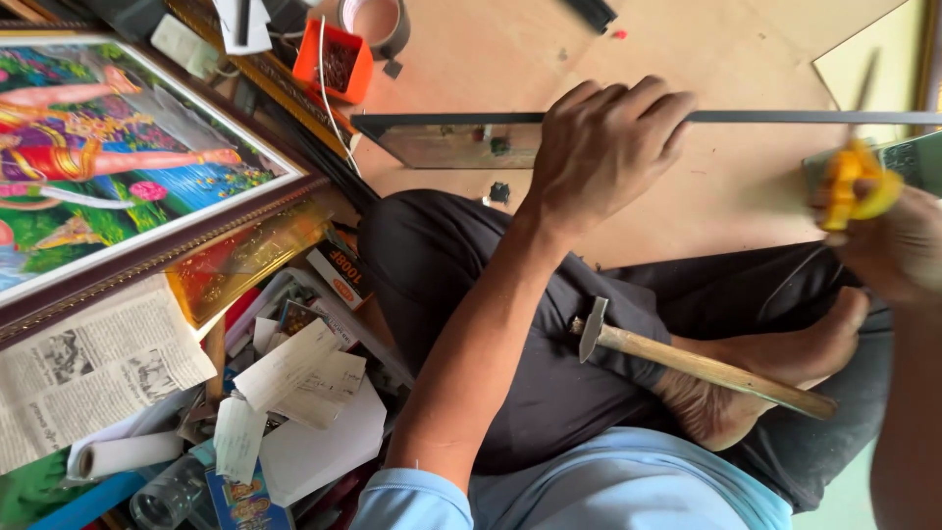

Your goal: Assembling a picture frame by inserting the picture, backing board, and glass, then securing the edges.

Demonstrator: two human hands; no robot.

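My left hand point(599, 147) grips the top edge of a thin dark-framed panel point(442, 137) that stands on edge across the brown board in front of my crossed legs. My right hand point(888, 240), at the right edge and partly cut off, is closed on a yellow-handled tool point(852, 186), blurred, held near the panel's right end. A wooden-handled hammer point(687, 363) lies across my lap, its metal head pointing left.
A large framed colourful picture point(118, 147) leans at the left. Below it lie a newspaper point(88, 363), loose papers, boxes and a paper roll. An orange box of small dark pieces point(336, 61) and a tape roll point(378, 22) sit at the top.
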